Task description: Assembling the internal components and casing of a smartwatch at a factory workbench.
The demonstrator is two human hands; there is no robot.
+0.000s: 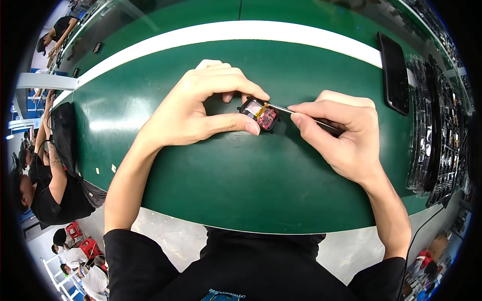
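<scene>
Over the green tabletop, my left hand (203, 103) pinches a small black watch-like case (276, 125) between thumb and fingers. Its open face shows a red circuit board (266, 118), a pale rectangular part (253, 107) and a strip of amber film at the upper edge. From the right, my right hand (346, 128) grips slim metal tweezers (282, 108) like a pen. The tip of the tweezers meets the case near the amber film. Whether the tip holds anything is too small to tell.
A black smartphone (393, 72) lies at the far right, beside stacked clear plastic trays (420, 125) of dark parts. A white strip (226, 31) crosses the green table (241, 185). On the left, a person in black (47, 185) sits near a dark mesh chair back (63, 135).
</scene>
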